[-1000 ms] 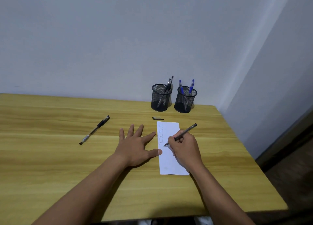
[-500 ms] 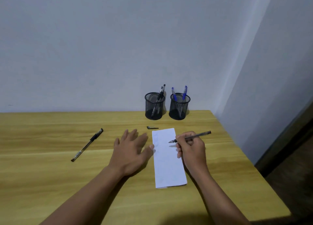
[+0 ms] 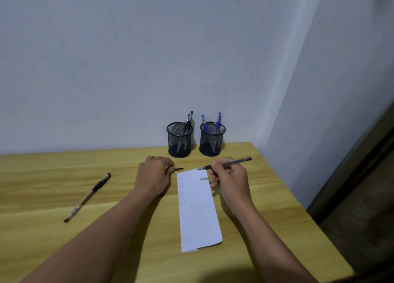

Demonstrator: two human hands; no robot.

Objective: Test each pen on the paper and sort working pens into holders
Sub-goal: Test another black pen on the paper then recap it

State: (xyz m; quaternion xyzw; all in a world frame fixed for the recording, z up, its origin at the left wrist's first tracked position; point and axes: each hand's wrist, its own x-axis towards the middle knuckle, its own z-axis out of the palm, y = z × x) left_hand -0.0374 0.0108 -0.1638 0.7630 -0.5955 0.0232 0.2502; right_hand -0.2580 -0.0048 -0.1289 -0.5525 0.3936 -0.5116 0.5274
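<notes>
Right hand (image 3: 229, 177) clenched around a clear-barrelled pen (image 3: 225, 163), lifted level over the top edge of the paper (image 3: 197, 210), tip pointing left and just clear of the sheet. Left hand (image 3: 154, 176) curled on the tabletop (image 3: 42, 250) beside the paper's top left corner, fingertips pinching a small dark pen cap (image 3: 178, 168). Faint scribbles down the paper's left side; sheet narrow, white, folded at the near end. Another capped black pen (image 3: 87, 197) lying slantwise, well apart to the left. Two round black wire-mesh holders against the wall: left holder (image 3: 179, 139) with black pens, right holder (image 3: 212, 139) with blue pens. Tabletop of pale, yellowish wood grain, smooth. Plain grey-white walls (image 3: 106, 59) meeting in a corner; dark floor to the right.
</notes>
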